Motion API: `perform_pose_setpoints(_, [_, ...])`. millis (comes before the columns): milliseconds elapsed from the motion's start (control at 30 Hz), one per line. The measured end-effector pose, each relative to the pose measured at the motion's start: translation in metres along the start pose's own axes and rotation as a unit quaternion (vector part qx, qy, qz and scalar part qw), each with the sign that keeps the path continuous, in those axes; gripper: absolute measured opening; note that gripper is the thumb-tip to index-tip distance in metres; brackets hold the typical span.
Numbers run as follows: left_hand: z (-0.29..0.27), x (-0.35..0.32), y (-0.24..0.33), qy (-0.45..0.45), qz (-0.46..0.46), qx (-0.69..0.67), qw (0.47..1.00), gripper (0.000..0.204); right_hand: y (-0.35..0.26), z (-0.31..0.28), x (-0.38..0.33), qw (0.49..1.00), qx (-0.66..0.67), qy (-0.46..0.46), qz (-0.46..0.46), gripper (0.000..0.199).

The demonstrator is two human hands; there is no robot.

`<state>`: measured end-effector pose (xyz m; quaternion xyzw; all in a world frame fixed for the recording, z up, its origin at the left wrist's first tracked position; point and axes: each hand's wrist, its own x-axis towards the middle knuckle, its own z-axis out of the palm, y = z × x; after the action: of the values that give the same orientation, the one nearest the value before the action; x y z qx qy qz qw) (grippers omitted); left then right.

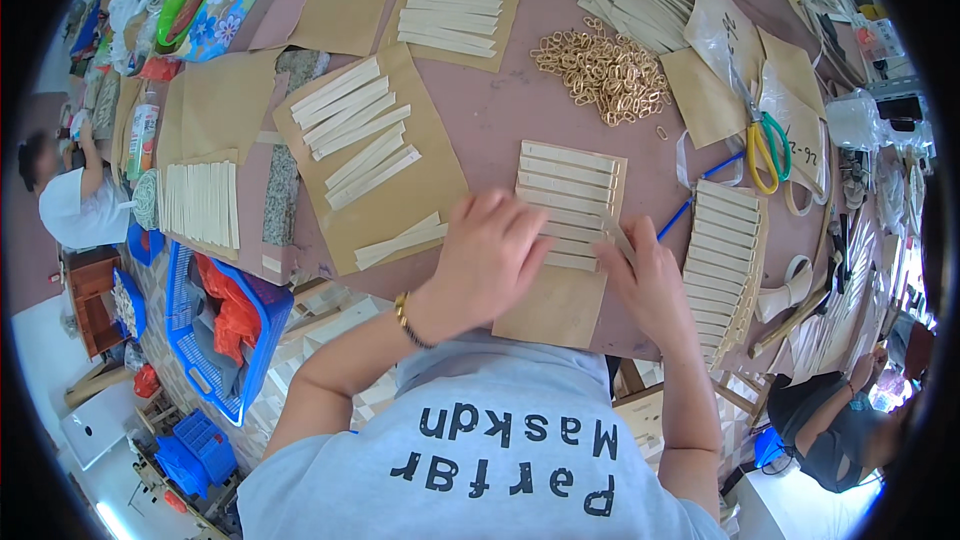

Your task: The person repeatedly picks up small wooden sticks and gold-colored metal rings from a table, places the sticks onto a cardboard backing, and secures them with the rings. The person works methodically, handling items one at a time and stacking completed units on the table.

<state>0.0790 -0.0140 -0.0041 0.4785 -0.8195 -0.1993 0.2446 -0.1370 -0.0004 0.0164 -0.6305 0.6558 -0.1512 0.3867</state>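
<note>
1. Left hand (488,252) lies flat on the brown sheet (560,295), fingers spread across the lower strips (570,195). Grip released, just pressing down, grasping nothing.
2. Right hand (645,280) pinches one loose strip (620,236) at the sheet's right edge. Grip clenched on that strip.
3. Strips on the sheet run left-right, stacked in a column going away from the person. The pinched strip is tilted, near end in the fingers, far end pointing up-left to the column.
4. Key relation: the open row sits just left of the right hand, between both hands. Right hand is nearer.
5. Another filled sheet (725,270) lies right of it on the table (490,120).
</note>
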Motion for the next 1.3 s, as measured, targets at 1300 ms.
perform_pose_setpoints(1300, [0.002, 0.028, -0.016, 0.108, -0.120, -0.329, 0.930, 0.008, -0.038, 0.030, 0.014, 0.971, 0.187, 0.130, -0.074, 0.008])
